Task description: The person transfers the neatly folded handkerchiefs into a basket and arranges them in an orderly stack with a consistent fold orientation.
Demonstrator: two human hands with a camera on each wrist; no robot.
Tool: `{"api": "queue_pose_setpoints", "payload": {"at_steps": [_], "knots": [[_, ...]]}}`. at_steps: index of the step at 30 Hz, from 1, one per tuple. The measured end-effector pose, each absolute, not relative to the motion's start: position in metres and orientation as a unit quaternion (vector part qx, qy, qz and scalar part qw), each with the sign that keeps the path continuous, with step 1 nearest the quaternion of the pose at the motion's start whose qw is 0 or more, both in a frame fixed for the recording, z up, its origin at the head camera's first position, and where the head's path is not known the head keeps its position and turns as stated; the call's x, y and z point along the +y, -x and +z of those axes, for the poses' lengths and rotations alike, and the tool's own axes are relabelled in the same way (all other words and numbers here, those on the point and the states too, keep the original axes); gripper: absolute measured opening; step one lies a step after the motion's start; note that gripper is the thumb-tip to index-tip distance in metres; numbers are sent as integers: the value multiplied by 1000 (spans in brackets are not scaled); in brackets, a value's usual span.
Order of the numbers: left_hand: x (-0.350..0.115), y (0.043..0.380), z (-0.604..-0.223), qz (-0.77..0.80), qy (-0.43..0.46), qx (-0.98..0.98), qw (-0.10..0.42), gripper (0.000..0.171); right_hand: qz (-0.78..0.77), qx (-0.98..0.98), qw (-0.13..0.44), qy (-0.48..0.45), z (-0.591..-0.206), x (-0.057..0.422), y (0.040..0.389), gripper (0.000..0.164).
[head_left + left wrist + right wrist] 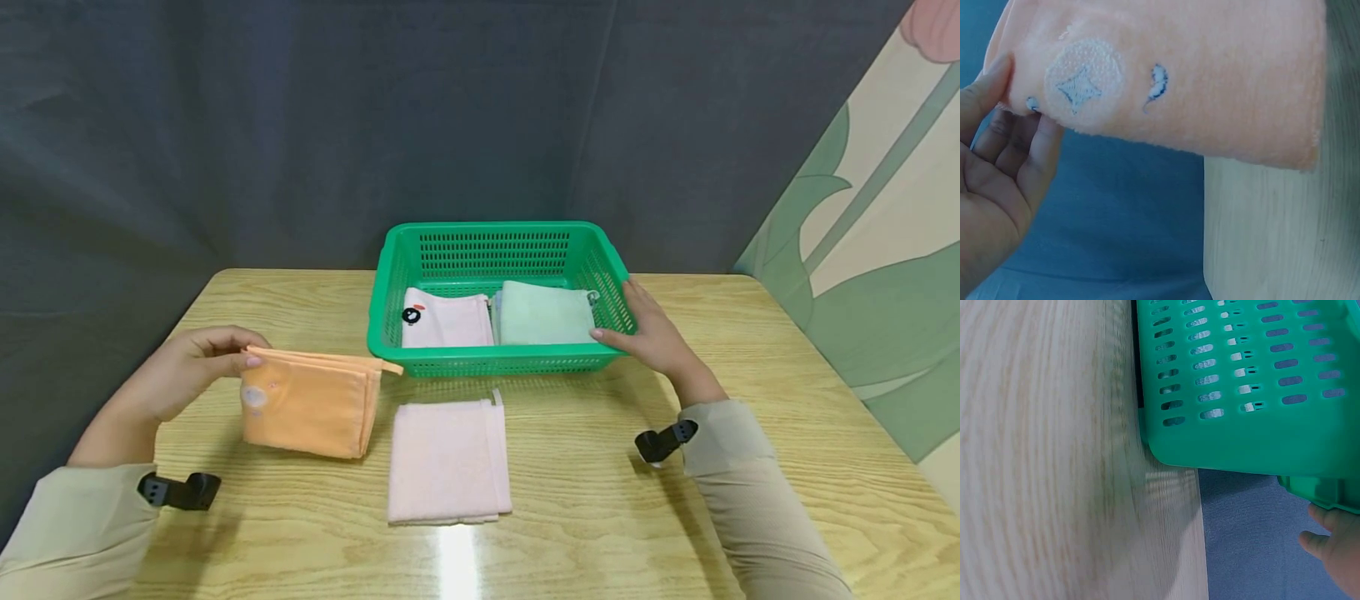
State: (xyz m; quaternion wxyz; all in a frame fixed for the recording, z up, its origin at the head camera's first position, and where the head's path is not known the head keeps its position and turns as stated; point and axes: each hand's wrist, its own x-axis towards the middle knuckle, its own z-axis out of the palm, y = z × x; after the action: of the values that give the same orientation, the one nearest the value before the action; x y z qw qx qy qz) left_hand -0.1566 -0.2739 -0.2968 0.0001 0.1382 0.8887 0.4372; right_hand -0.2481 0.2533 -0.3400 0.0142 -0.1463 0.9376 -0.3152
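In the head view my left hand (201,367) pinches an orange folded towel (307,408) by its upper left corner, thumb in front. The towel hangs upright over the table, with a hanging loop at its right end. Embroidered patches show on its face in the left wrist view, where the thumb (999,75) presses its edge. My right hand (652,333) grips the green basket (480,353) at its near right corner, thumb over the rim. Inside the basket, a white towel (453,323) with a black and red motif lies left of a pale green towel (546,315).
A pale pink folded towel (448,462) lies flat on the wooden table (585,475), in front of the basket. Behind the table hangs a dark cloth (480,108). A wall with painted leaves (892,275) stands at the right.
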Motion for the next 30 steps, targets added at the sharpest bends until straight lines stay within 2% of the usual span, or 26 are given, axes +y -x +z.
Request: {"api": "queue_pose_setpoints", "payload": {"at_steps": [3,21,30], "knots": [[-274,156,-296,443,-149,884,-6,23,-316,937,16,146,-340,253,248,97],[-262,151,-286,461,-171,869,-58,24,-324,934,18,146,-345,253,247,97],[-250,155,-278,535,-182,818,-109,27,-322,936,24,143,-343,254,249,97]]}}
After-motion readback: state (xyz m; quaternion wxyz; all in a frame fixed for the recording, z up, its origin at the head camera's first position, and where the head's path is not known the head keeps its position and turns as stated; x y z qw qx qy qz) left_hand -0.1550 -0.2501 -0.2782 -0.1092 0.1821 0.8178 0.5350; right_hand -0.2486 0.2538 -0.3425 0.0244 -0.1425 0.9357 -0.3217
